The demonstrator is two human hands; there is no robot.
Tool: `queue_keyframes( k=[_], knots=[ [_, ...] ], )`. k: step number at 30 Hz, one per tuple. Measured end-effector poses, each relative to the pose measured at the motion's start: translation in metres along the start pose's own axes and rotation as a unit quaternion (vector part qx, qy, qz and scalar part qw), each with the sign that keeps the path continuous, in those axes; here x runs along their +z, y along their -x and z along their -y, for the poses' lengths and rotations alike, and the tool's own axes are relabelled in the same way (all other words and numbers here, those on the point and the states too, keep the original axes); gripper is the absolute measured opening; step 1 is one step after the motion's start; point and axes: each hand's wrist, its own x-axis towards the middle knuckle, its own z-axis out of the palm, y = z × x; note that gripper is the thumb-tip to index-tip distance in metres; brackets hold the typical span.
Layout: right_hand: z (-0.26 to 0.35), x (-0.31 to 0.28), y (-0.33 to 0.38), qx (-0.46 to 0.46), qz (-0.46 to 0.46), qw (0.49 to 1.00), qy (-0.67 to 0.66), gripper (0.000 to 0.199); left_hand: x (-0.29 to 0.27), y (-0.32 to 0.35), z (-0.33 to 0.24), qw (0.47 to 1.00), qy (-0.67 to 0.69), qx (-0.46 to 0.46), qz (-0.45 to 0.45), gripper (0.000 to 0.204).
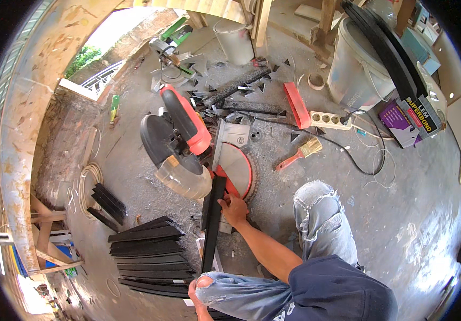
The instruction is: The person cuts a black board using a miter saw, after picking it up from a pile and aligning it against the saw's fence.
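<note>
A long black strip point(213, 224) lies along the fence of a red and black miter saw point(185, 120). My right hand point(234, 209) is closed on the strip's right edge, near the red part of the saw's round table point(236, 174). Beside my knee, near the strip's lower end, is my left hand point(197, 300); its fingers are mostly hidden, so their grip cannot be told. The saw head stands raised and tilted to the left, with a clear guard point(183, 179) below it. Several similar black strips point(147, 251) lie side by side on the floor at the left.
Black offcuts and dust surround a second, green saw point(169, 53) at the back. A brush point(300, 153), a power strip point(329, 120) with a black cable, and a white bucket point(356, 69) are at the right. Coiled cord point(88, 184) and short black pieces point(107, 203) lie left.
</note>
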Motion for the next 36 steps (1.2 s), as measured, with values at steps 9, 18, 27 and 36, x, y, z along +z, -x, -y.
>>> queue_keyframes(
  k=[9, 18, 27, 36],
  knots=[
    [0.025, -0.002, 0.008, 0.022, 0.020, 0.999, -0.012, 0.028, 0.045, -0.116, -0.200, 0.988, -0.101, 0.026, 0.111, 0.034],
    [0.026, -0.013, 0.005, 0.041, 0.038, 0.998, 0.016, 0.028, 0.170, -0.174, -0.309, 0.921, -0.327, 0.044, 0.209, 0.065],
    [0.022, -0.007, 0.010, 0.034, 0.032, 0.999, 0.013, 0.029, 0.214, -0.180, -0.272, 0.946, -0.280, 0.086, 0.141, 0.057],
    [0.027, -0.009, 0.009, 0.045, 0.042, 0.998, -0.001, 0.028, 0.212, -0.180, -0.276, 0.947, -0.281, 0.002, 0.157, 0.077]
  ],
)
